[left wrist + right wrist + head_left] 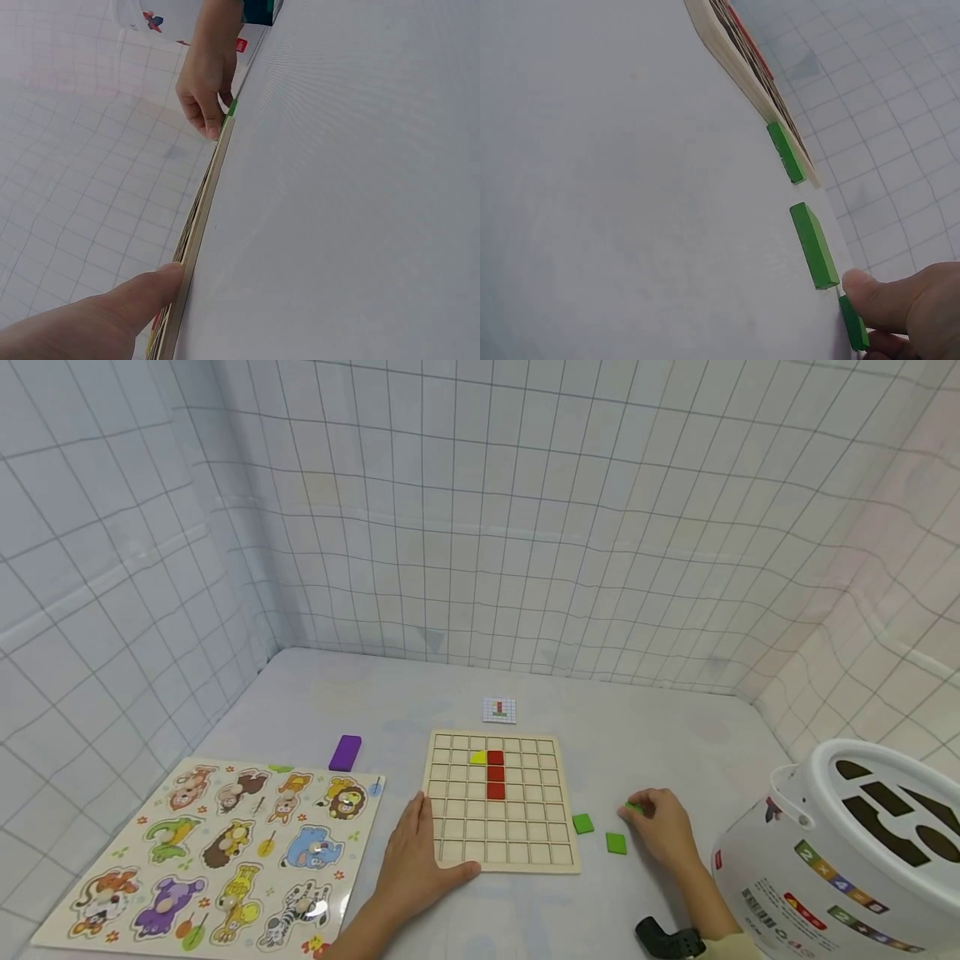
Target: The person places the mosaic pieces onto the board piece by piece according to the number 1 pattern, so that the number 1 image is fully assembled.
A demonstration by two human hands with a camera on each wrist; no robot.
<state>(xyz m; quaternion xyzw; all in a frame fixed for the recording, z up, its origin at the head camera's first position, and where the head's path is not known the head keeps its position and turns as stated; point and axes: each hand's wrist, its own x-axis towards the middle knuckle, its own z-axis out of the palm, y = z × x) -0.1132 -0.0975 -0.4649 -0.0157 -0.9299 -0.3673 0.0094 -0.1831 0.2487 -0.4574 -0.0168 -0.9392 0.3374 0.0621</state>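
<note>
A wooden grid board (528,843) lies flat, with a yellow curved-edge piece (478,757) and a column of three red square tiles (496,773) in its cells. My left hand (415,858) rests at the board's near left corner, fingers straight along its left side and thumb against the near edge. To the right, my right hand (663,828) pinches a green square tile (853,322) between thumb and fingers, low over the table. Two more green tiles lie between that hand and the board: one (582,823) beside the board's right edge, the other (617,843) nearer the hand.
A small pattern card (498,710) lies behind the board. An animal puzzle board (277,852) covers the left side, with a purple block (346,752) at its far edge. A white lidded bucket (832,860) stands at the right, close to my right forearm.
</note>
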